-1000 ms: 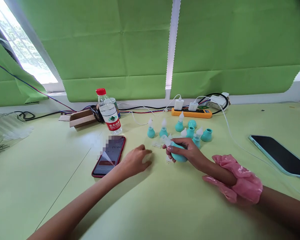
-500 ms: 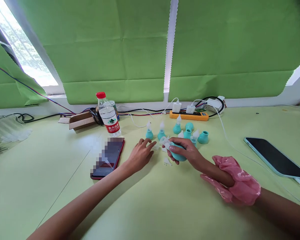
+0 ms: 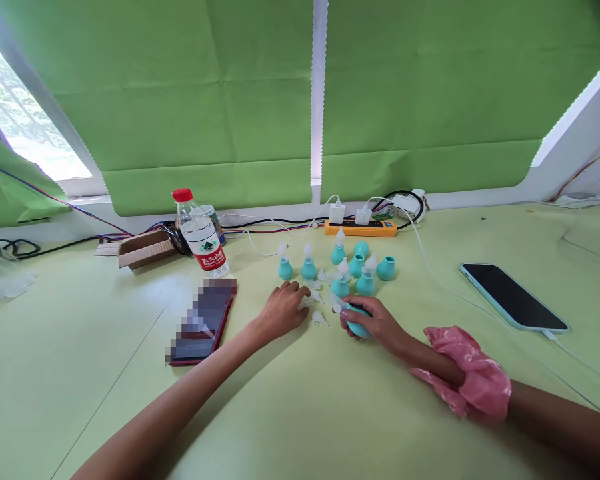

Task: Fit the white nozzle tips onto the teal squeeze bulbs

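Note:
My right hand (image 3: 373,322) is wrapped round a teal rubber bulb (image 3: 356,326) whose clear tip points left, resting on the light green table (image 3: 330,413). My left hand (image 3: 281,309) lies just left of it, fingers curled over a small clear plastic tip (image 3: 306,301). Another loose clear tip (image 3: 320,319) lies between the two hands. Behind them stand several teal bulbs (image 3: 337,267), some with white tips. A pink scrunchie (image 3: 473,377) circles my right wrist.
A red-cased phone (image 3: 200,323) lies left of my left hand. A water bottle (image 3: 199,233) and a cardboard box (image 3: 143,249) stand at the back left, an orange power strip (image 3: 360,228) with chargers behind the bulbs. A teal phone (image 3: 513,297) on a cable lies right.
My left hand reached forward to the loose clear tips and has curled its fingers over one. My right hand with the bulb stayed put; the view shifted rightward.

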Available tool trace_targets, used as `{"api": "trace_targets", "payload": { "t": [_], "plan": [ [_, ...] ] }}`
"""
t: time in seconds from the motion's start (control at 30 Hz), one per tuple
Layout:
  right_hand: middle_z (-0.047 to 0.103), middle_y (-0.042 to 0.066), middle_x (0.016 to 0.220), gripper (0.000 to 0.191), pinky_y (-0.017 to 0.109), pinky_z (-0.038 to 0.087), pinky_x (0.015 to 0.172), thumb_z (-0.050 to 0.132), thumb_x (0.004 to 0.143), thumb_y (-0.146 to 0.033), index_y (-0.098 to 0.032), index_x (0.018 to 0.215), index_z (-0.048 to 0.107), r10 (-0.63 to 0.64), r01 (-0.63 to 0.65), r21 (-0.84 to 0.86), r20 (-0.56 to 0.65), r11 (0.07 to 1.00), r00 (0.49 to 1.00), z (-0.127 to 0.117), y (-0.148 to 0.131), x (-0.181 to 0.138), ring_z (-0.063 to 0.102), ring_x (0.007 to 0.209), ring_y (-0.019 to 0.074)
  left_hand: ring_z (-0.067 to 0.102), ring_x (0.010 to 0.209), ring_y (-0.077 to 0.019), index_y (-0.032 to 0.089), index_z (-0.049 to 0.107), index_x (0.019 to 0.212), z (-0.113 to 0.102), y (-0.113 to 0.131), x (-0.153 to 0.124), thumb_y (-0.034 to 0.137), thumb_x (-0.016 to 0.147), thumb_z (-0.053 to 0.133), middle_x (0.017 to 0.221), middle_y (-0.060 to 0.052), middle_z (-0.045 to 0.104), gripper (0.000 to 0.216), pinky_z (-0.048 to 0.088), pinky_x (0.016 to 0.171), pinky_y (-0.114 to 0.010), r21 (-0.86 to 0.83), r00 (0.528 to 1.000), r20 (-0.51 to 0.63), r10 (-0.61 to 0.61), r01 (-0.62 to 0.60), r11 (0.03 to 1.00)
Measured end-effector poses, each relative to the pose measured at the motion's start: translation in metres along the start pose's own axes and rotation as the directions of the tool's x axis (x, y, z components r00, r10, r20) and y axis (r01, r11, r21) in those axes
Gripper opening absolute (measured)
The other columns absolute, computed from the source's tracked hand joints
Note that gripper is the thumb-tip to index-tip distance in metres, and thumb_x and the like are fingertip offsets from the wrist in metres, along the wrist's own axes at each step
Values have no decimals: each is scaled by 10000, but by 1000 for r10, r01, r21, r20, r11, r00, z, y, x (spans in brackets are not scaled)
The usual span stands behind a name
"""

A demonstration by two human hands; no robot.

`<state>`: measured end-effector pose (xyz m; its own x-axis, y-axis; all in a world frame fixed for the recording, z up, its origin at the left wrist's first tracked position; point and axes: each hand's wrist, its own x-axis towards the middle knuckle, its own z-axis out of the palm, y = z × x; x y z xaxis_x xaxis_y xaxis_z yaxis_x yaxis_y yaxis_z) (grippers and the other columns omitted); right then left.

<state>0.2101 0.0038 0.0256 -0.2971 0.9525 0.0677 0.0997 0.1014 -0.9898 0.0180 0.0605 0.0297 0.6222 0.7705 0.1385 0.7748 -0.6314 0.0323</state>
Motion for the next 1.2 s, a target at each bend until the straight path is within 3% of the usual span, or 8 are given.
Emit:
{"api": "trace_targets", "payload": {
  "t": [0.27, 0.43, 0.5, 0.57, 0.63, 0.7, 0.97, 1.2],
  "plan": [
    [432, -32, 554, 215, 216, 328, 493, 506, 749, -360, -145, 755, 519, -97, 88, -155, -52, 984, 994, 2, 15, -9, 386, 510, 91, 419, 942, -235, 211, 539, 1029, -8, 23, -11, 139, 768, 432, 995, -87, 498, 291, 400, 749, -364, 32, 966, -30, 257, -256, 966],
    [453, -19, 578, 255, 213, 332, 472, 498, 744, -399, -146, 714, 501, -64, 59, -77, -72, 995, 995, 2, 12, -9, 400, 504, 90, 486, 917, -205, 173, 592, 918, -7, 21, -7, 157, 766, 489, 913, -75, 584, 185, 411, 775, -353, -313, 978, -150, 145, -186, 932],
    [449, -19, 576, 261, 211, 336, 467, 501, 744, -403, -143, 721, 502, -64, 57, -84, -71, 995, 995, 3, 14, -9, 399, 500, 88, 551, 832, -179, 136, 593, 874, -10, 21, -5, 220, 736, 551, 884, -78, 617, 167, 445, 752, -326, -640, 983, -183, -30, -96, 762],
    [440, -20, 573, 263, 209, 341, 464, 491, 755, -404, -142, 743, 505, -65, 58, -103, -71, 993, 995, 3, 16, -9, 397, 497, 87, 597, 761, -172, 113, 591, 847, -14, 23, -3, 293, 682, 615, 847, -81, 649, 246, 476, 719, -312, -885, 983, -85, -164, 1, 466],
    [429, -22, 568, 266, 207, 344, 460, 474, 769, -405, -141, 761, 507, -73, 62, -132, -77, 989, 994, 3, 17, -10, 391, 492, 86, 618, 761, -193, 100, 602, 849, -16, 25, -3, 327, 624, 665, 826, -86, 670, 325, 487, 727, -323, -968, 979, 41, -197, 87, 234],
    [424, -23, 566, 258, 207, 346, 463, 459, 780, -394, -141, 777, 513, -93, 77, -178, -83, 981, 992, 2, 17, -10, 388, 494, 87, 620, 797, -213, 94, 622, 878, -17, 26, -4, 329, 593, 689, 840, -96, 676, 376, 483, 760, -337, -978, 973, 106, -206, 139, 158],
    [561, 23, 701, 183, 245, 380, 604, 434, 800, -309, -168, 831, 547, -285, 229, -488, -42, 842, 958, 5, 13, -15, 479, 633, 134, 647, 700, -211, 73, 652, 848, -24, 21, -2, 312, 537, 722, 721, -97, 688, 398, 512, 730, -355, -957, 956, 270, -115, 280, 76],
    [520, 2, 631, 151, 229, 350, 551, 456, 779, -288, -164, 769, 542, -294, 269, -530, 40, 804, 955, 3, 7, -15, 446, 565, 117, 612, 595, -146, 134, 677, 842, -35, 19, -7, 277, 607, 666, 714, -65, 692, 275, 497, 565, -235, -900, 984, 170, -45, 174, 399]
  ]
}}
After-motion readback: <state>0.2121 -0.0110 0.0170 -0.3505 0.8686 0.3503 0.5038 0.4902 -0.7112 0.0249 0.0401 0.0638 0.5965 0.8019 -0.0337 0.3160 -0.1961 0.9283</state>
